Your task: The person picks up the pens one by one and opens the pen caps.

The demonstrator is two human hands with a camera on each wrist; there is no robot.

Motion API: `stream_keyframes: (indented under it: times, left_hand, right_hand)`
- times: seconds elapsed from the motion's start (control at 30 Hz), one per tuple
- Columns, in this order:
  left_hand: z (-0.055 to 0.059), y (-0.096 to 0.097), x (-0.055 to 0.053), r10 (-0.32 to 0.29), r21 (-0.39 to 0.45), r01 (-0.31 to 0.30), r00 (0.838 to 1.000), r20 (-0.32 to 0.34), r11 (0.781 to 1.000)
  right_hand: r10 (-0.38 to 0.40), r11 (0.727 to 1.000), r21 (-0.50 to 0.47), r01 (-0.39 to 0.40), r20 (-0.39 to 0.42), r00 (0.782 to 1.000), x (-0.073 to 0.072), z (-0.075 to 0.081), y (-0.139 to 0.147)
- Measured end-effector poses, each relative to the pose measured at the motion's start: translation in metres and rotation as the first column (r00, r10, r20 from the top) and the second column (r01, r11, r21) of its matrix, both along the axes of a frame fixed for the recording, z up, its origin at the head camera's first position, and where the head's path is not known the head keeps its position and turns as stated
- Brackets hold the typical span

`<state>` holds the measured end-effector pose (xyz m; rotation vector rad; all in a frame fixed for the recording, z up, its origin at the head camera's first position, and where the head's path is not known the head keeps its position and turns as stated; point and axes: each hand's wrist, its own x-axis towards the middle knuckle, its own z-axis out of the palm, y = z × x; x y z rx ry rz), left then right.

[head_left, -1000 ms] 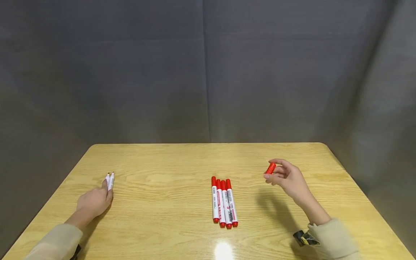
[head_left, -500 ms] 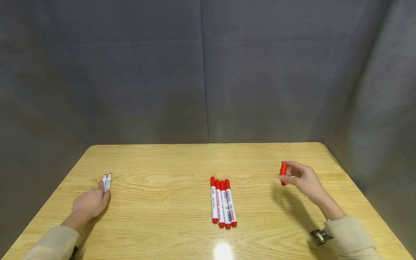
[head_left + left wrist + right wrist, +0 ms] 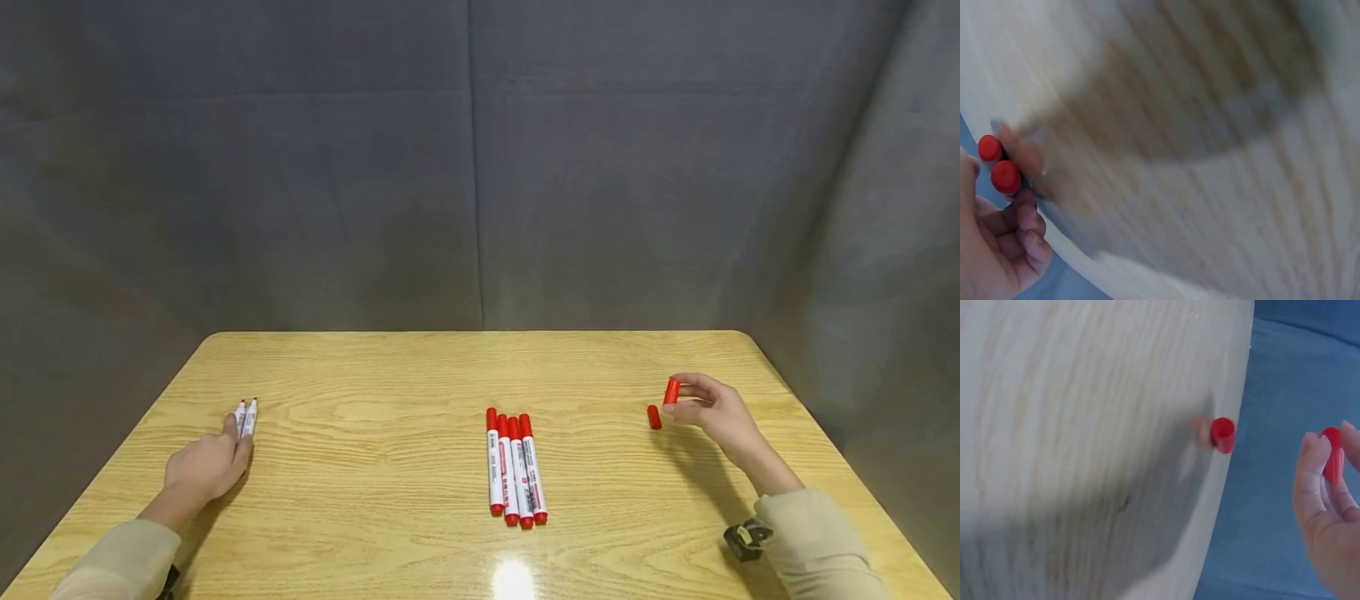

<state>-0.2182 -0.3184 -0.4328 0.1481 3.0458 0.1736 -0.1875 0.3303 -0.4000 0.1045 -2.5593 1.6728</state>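
Observation:
At the left of the table, my left hand (image 3: 204,467) grips two uncapped white markers (image 3: 251,417) side by side, their dark tips pointing away. The left wrist view shows their red ends (image 3: 1005,177) between the thumb and the curled fingers. Over the right side, my right hand (image 3: 716,417) pinches a red marker cap (image 3: 672,392) between thumb and fingertips. Just left of that hand, a second red cap (image 3: 654,417) is on the table; in the right wrist view this cap (image 3: 1223,435) shows its hollow opening.
Several red-capped white markers (image 3: 517,471) lie side by side near the middle of the wooden table (image 3: 360,467). A grey curtain (image 3: 337,183) hangs behind the table's far edge.
My right hand has moved to the right and let go of one red cap, which now is on the table. Another cap is still in its fingers. The left hand has shifted slightly left.

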Motion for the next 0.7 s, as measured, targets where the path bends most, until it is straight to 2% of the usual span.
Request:
stream_keyframes:
  times: [0.17, 0.37, 0.57, 0.7]
  left_hand:
    - [0.004, -0.002, 0.000, 0.021, -0.009, -0.022, 0.999, -0.028, 1.000]
    - [0.013, 0.002, 0.001, 0.058, -0.011, -0.060, 0.993, -0.103, 0.998]
    - [0.026, 0.019, 0.006, 0.064, 0.055, -0.057, 0.988, -0.138, 0.997]
    - [0.030, 0.033, 0.010, 0.038, 0.072, -0.026, 0.984, -0.177, 0.997]
  right_hand:
    - [-0.020, 1.000, 0.016, 0.019, 0.025, 0.999, -0.004, -0.006, 0.007]
    - [-0.020, 1.000, 0.003, 0.020, 0.043, 0.999, -0.008, -0.010, 0.014]
    - [-0.026, 0.999, 0.046, 0.023, 0.063, 0.998, -0.011, -0.013, 0.017]
    - [-0.028, 0.995, 0.097, 0.021, 0.072, 0.997, -0.012, -0.013, 0.016]
